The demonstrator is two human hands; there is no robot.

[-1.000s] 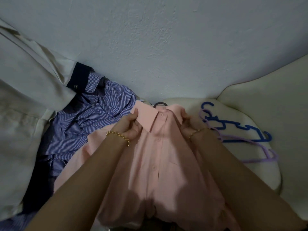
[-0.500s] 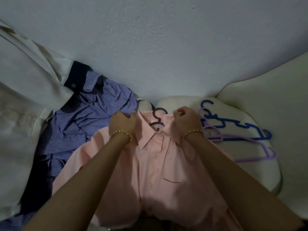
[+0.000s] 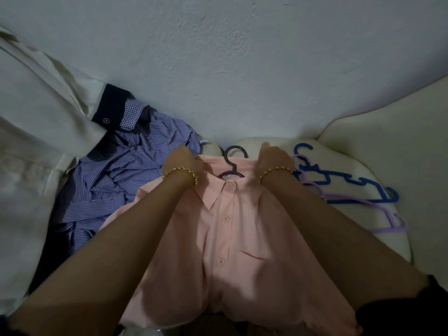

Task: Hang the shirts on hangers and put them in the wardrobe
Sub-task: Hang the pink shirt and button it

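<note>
Lying front-up on the cream cushion (image 3: pixel 351 163), the pink shirt (image 3: pixel 225 238) stretches from the near edge toward the wall (image 3: pixel 242 69). At its far end the left hand (image 3: pixel 180 162) grips fabric beside the collar and the right hand (image 3: pixel 272 157) grips the opposite shoulder, flanking 1 dark hanger (image 3: pixel 232 163) whose hook pokes from the neck. Left lies a striped blue shirt (image 3: pixel 116 180); right, a blue hanger (image 3: pixel 363 201) and a purple hanger (image 3: pixel 385 230).

Cream sofa (image 3: pixel 388 141) is carrying a pink shirt (image 3: pixel 230 238), striped shirt (image 3: pixel 109 185), cream garment (image 3: pixel 31 141), plus a blue hanger (image 3: pixel 363 201) and purple hanger (image 3: pixel 388 229).
</note>
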